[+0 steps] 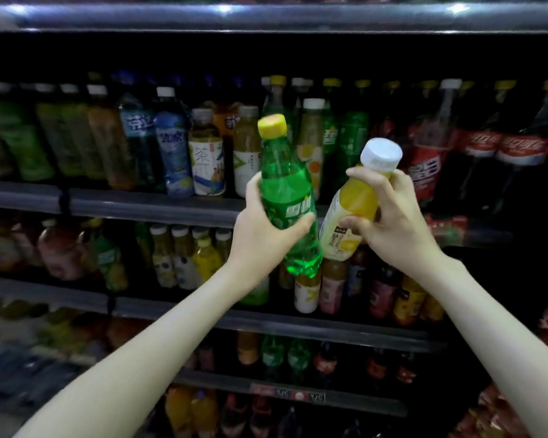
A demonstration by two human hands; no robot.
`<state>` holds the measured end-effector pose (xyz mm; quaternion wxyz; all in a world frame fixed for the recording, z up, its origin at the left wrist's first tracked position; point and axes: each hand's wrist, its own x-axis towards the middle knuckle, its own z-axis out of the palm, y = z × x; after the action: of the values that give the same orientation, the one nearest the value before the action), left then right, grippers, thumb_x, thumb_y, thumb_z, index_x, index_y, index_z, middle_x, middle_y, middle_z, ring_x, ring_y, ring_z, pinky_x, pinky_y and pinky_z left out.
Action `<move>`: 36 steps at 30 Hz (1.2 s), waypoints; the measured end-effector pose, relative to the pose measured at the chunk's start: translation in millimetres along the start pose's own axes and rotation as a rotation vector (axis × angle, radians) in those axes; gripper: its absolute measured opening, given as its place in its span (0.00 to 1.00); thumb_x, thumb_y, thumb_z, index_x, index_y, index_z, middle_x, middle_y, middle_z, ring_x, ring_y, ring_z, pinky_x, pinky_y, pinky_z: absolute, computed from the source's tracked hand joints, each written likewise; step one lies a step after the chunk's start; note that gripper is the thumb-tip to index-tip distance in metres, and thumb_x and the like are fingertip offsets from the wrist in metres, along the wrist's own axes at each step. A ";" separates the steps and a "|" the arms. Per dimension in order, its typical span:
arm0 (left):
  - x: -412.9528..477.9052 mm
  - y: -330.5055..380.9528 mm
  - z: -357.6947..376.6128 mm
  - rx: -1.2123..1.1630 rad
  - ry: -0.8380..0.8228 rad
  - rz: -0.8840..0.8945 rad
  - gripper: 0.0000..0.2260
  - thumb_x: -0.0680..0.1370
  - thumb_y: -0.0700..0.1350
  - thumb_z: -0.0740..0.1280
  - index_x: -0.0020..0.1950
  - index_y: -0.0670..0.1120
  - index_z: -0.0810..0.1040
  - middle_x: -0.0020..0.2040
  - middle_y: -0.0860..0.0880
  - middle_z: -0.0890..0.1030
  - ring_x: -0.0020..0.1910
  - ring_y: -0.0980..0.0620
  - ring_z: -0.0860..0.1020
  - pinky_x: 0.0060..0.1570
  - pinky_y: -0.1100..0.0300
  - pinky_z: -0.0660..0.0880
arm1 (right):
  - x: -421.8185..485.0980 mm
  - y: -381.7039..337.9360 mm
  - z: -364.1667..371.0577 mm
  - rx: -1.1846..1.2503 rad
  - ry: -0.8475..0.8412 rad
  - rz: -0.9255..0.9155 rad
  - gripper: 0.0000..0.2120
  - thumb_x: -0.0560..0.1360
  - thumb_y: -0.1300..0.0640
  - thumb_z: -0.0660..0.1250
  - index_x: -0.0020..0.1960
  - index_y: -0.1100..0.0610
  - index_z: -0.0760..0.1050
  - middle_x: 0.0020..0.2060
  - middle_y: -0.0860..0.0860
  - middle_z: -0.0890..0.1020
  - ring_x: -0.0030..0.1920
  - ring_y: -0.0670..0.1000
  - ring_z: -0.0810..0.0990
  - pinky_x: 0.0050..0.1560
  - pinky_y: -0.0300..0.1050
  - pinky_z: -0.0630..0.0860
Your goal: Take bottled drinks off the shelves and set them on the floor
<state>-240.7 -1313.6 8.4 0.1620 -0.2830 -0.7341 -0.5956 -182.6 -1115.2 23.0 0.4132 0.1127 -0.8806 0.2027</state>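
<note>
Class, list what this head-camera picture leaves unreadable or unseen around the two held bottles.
Head view:
1. Label of the green bottle: partly under the grip of the left hand.
2. Neck of the yellow juice bottle: covered by the right hand.
3. lower-left shelf bottles: blurred, dark.
4. price tags: too small.
5. Floor: out of frame.

Two bare arms, cut off by the lower frame edge. Left forearm (146, 358): bare along its whole visible length, slim, smooth, wrist bare. Right forearm (503, 343): same, bare up to the frame edge, wrist bare. Left hand (260, 226): bare, slender fingers (301, 224). Right hand (396, 222): bare, slender fingers, knuckles showing. Nails too blurred to tell. Any clothing lies outside the frame. The rest of the body is out of view.
</note>
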 end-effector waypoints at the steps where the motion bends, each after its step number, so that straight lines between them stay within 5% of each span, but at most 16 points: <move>1: -12.1 -6.4 -9.6 0.018 0.000 -0.041 0.35 0.70 0.47 0.76 0.72 0.50 0.61 0.52 0.65 0.75 0.48 0.78 0.72 0.44 0.81 0.67 | -5.7 -4.5 9.7 0.057 -0.021 0.014 0.35 0.69 0.60 0.76 0.67 0.42 0.62 0.59 0.48 0.64 0.62 0.52 0.63 0.58 0.53 0.70; 3: -34.3 -22.7 -30.6 0.057 0.007 -0.121 0.34 0.70 0.47 0.77 0.70 0.53 0.63 0.51 0.66 0.75 0.46 0.79 0.72 0.42 0.82 0.66 | -16.6 -14.0 31.0 0.178 -0.065 0.064 0.34 0.69 0.60 0.76 0.66 0.39 0.63 0.58 0.48 0.65 0.61 0.51 0.64 0.60 0.51 0.69; 6: -58.7 -48.9 -66.6 0.115 0.027 -0.230 0.30 0.69 0.46 0.77 0.65 0.58 0.64 0.50 0.66 0.76 0.46 0.78 0.73 0.42 0.81 0.67 | -29.7 -31.2 65.5 0.316 -0.143 0.149 0.35 0.68 0.62 0.76 0.61 0.33 0.63 0.57 0.50 0.67 0.61 0.51 0.65 0.58 0.36 0.63; 11: -70.6 -90.3 -129.1 0.143 0.044 -0.405 0.29 0.69 0.48 0.77 0.66 0.53 0.69 0.52 0.61 0.79 0.47 0.70 0.76 0.44 0.73 0.72 | -37.3 -60.3 125.2 0.446 -0.228 0.270 0.35 0.67 0.65 0.76 0.58 0.34 0.64 0.57 0.51 0.68 0.58 0.51 0.69 0.48 0.20 0.66; 14: -65.1 -119.8 -167.1 0.149 0.037 -0.481 0.27 0.68 0.50 0.77 0.64 0.54 0.71 0.53 0.59 0.81 0.51 0.61 0.79 0.55 0.56 0.77 | -35.1 -78.3 162.5 0.560 -0.283 0.343 0.33 0.68 0.66 0.74 0.58 0.34 0.66 0.57 0.51 0.69 0.55 0.51 0.73 0.40 0.32 0.77; 16: -58.0 -140.4 -193.8 0.158 0.022 -0.504 0.27 0.68 0.50 0.77 0.63 0.54 0.71 0.53 0.58 0.81 0.53 0.58 0.79 0.57 0.52 0.76 | -34.5 -89.5 194.6 0.535 -0.302 0.372 0.32 0.68 0.64 0.75 0.58 0.34 0.65 0.57 0.50 0.69 0.57 0.52 0.72 0.44 0.36 0.77; 20: -42.1 -185.8 -251.7 0.187 -0.019 -0.509 0.25 0.69 0.48 0.77 0.62 0.56 0.70 0.52 0.60 0.80 0.50 0.64 0.78 0.51 0.62 0.75 | -37.8 -117.1 274.8 0.505 -0.252 0.410 0.32 0.70 0.64 0.73 0.56 0.31 0.64 0.58 0.48 0.66 0.61 0.49 0.66 0.47 0.25 0.71; 25: -20.4 -251.8 -322.9 0.257 -0.084 -0.535 0.29 0.69 0.48 0.77 0.66 0.56 0.67 0.50 0.63 0.78 0.47 0.71 0.75 0.41 0.73 0.69 | -27.0 -148.0 377.8 0.314 -0.184 0.372 0.28 0.73 0.61 0.72 0.60 0.34 0.66 0.63 0.50 0.62 0.66 0.47 0.58 0.64 0.45 0.63; 30: -5.4 -304.9 -356.5 0.247 -0.133 -0.586 0.35 0.68 0.47 0.77 0.71 0.53 0.65 0.56 0.57 0.79 0.54 0.59 0.77 0.50 0.65 0.72 | 4.3 -153.9 454.4 0.152 -0.241 0.274 0.30 0.71 0.64 0.73 0.65 0.46 0.63 0.61 0.67 0.68 0.62 0.67 0.66 0.53 0.60 0.73; 36: -5.9 -345.9 -361.7 0.188 -0.205 -0.622 0.35 0.69 0.48 0.77 0.71 0.56 0.63 0.54 0.66 0.75 0.51 0.70 0.74 0.44 0.75 0.70 | 16.9 -141.5 507.2 0.008 -0.370 0.262 0.29 0.74 0.65 0.70 0.67 0.48 0.61 0.57 0.68 0.72 0.54 0.70 0.73 0.49 0.56 0.74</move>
<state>-482.4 -1709.4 -179.6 -0.0769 -0.0878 -0.8495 -0.5146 -487.5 -1470.4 -218.9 0.2144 0.0341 -0.9477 0.2339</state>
